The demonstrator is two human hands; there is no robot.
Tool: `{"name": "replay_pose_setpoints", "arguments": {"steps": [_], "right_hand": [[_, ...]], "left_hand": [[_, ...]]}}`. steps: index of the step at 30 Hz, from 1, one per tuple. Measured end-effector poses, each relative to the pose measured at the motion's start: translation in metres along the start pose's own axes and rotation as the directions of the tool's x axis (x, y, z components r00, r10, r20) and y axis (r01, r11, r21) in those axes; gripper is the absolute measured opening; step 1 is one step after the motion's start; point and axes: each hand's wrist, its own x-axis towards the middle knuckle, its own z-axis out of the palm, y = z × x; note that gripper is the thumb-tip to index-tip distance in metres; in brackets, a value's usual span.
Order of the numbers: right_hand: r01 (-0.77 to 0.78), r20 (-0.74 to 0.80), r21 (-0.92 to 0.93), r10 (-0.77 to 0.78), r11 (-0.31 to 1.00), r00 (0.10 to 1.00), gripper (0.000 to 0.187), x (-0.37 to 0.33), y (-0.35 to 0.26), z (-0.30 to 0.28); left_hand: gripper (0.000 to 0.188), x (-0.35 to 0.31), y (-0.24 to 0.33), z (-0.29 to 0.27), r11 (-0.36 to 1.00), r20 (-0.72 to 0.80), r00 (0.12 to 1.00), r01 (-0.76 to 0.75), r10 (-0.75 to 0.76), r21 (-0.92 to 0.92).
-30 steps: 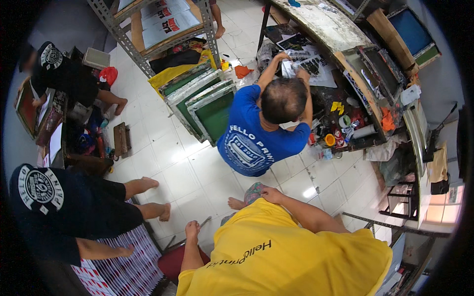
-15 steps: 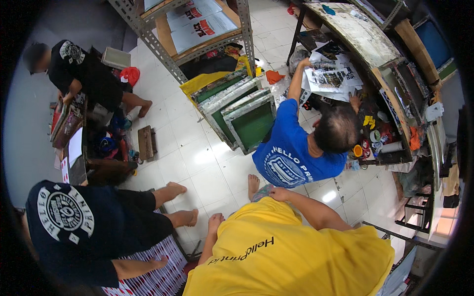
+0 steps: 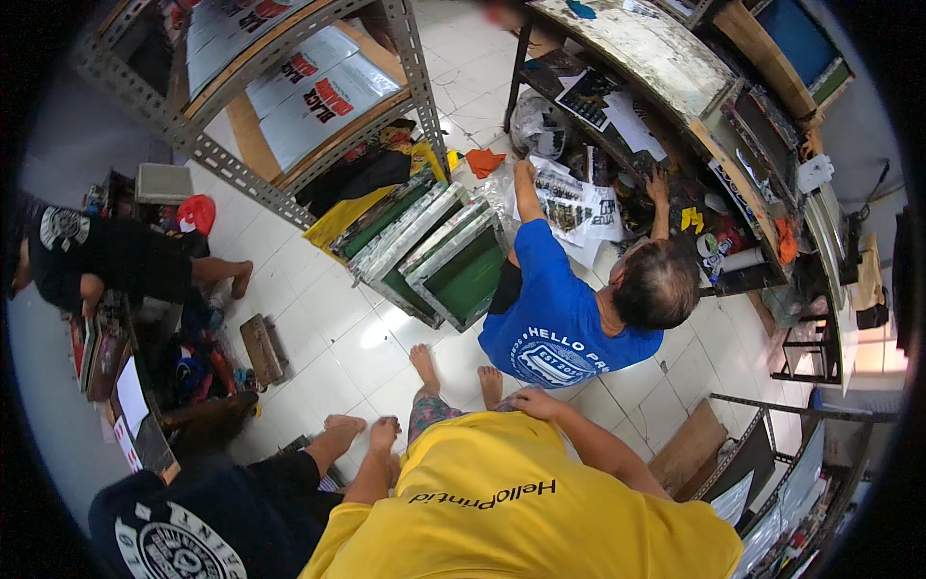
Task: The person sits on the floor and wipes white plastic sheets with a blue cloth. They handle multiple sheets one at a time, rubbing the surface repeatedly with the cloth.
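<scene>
I see right hand (image 3: 533, 401) at patterned shorts (image 3: 431, 415) just beyond yellow shirt (image 3: 516, 497), forearm angled inward, fingers curled, grip unclear; left hand (image 3: 384, 434) hangs low, half-curled, can't tell if holding anything.

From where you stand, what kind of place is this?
It looks like a printing workshop, maybe for screen printing. Green-centred frames lean together, printed silver sheets lie on a metal rack, and there's a stained worktable.
</scene>
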Motion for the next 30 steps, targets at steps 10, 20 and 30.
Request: {"name": "replay_pose_setpoints", "arguments": {"steps": [10, 20, 30], "right_hand": [[-0.450, -0.208, 0.479, 0.596, 0.753, 0.776, 0.037, -0.030, 0.008, 0.088], [-0.283, -0.474, 0.476, 0.514, 0.833, 0.715, 0.039, 0.037, -0.091, 0.119], [-0.295, -0.362, 0.675, 0.652, 0.676, 0.666, 0.037, 0.052, -0.110, 0.134]], "left_hand": [[0.043, 0.126, 0.355, -0.024, 0.689, 0.136, 0.730, -0.679, 0.669, 0.254], [0.031, 0.120, 0.648, 0.000, 0.095, 0.419, 0.248, -0.931, 0.873, 0.351], [0.058, 0.187, 0.729, 0.056, -0.145, 0.499, 0.207, -0.803, 0.842, 0.578]]}}
